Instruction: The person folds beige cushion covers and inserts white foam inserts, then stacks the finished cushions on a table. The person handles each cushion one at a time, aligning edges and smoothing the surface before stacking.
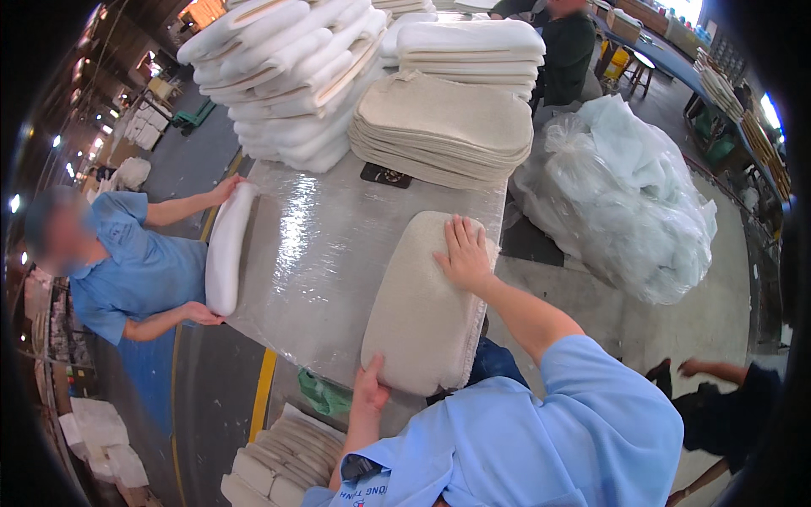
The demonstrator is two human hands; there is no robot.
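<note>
A beige fabric pad [422, 304], long with rounded corners and a stitched edge, lies at the near right of the plastic-covered table [296, 253]. I cannot tell whether it is one layer or several. My right hand [465, 253] rests flat on its far end, fingers spread. At the near left corner, my left hand [369, 390] grips the pad's edge, its fingers partly hidden. Farther back stands a stack of similar beige pads [439, 127].
Tall piles of white folded pads [287, 76] rise at the back. Across the table's left side, a co-worker in blue [144, 262] holds a white pad [230, 249]. A big clear plastic bundle [625, 203] sits right. More pads [287, 456] are stacked below, near left.
</note>
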